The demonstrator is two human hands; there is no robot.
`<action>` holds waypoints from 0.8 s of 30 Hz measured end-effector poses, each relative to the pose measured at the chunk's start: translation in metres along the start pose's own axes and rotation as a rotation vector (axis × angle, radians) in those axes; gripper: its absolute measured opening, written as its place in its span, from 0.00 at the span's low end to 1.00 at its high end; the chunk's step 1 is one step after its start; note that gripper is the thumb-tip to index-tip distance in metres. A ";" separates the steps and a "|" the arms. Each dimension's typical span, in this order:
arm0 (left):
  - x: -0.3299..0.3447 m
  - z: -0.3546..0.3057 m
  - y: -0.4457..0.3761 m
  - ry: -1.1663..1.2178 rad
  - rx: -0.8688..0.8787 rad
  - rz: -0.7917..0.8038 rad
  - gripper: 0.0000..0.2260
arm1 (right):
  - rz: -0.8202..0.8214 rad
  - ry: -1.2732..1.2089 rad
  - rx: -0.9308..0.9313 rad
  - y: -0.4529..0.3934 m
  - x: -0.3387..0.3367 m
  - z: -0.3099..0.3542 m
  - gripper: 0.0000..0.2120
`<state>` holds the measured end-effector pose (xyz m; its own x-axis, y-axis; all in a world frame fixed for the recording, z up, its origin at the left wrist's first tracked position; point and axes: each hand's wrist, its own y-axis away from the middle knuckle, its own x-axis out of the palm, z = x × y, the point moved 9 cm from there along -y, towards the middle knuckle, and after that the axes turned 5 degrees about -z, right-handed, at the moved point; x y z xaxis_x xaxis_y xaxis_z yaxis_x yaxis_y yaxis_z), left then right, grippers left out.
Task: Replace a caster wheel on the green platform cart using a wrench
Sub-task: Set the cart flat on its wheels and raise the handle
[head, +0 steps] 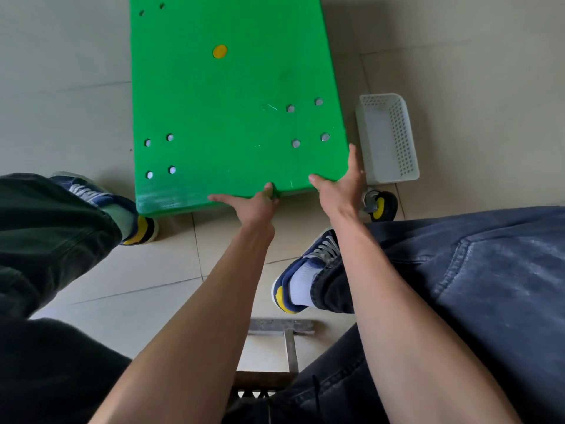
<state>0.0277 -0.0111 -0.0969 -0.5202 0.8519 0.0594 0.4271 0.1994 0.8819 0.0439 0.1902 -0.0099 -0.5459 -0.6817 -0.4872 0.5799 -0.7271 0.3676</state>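
Pale floor tiles [91, 96] carry the green cart [232, 96], which sits deck-up between the feet of a seated person. Both hands are at its near edge. The left hand [253, 203] has its thumb on the deck, one finger stretched along the rim and the others seemingly hooked under the edge, so its grip looks clamped on the cart. The right hand [342, 182] lies at the near right corner with fingers spread and fairly straight, pressing rather than clasping.

A loose caster [380, 206], black tyre with yellow hub, lies on the floor just beside that corner, and a white basket [388, 136] stands along the cart's right side, near but apart from it. No wrench can be seen. Bolt heads [307, 122] dot the deck in groups of four.

If the cart is about to be tipped or turned, the risks look plain. The right hand's flat hold could slip on the smooth deck, dropping the edge toward the shoes [305, 270] close below. A swing to the right would likely knock the basket or roll over the loose caster. Fingers under the rim could be pinched if the cart comes down suddenly.
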 end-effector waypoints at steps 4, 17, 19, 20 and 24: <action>0.005 0.002 -0.009 -0.091 0.099 -0.030 0.57 | -0.011 -0.040 0.064 -0.016 0.007 -0.021 0.51; 0.002 0.026 -0.044 -0.361 0.198 -0.217 0.60 | 0.048 -0.158 0.238 -0.041 0.024 -0.069 0.49; 0.001 0.025 -0.042 -0.381 0.221 -0.245 0.59 | 0.043 -0.161 0.247 -0.043 0.024 -0.072 0.48; 0.000 0.025 -0.044 -0.375 0.223 -0.249 0.59 | 0.040 -0.156 0.247 -0.046 0.024 -0.073 0.47; 0.004 0.030 -0.045 -0.373 0.210 -0.262 0.59 | 0.019 -0.035 0.203 -0.052 0.024 -0.068 0.45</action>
<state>0.0290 -0.0021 -0.1500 -0.3460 0.8678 -0.3566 0.4770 0.4900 0.7296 0.0418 0.2171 -0.0951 -0.5584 -0.6954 -0.4523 0.4582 -0.7131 0.5306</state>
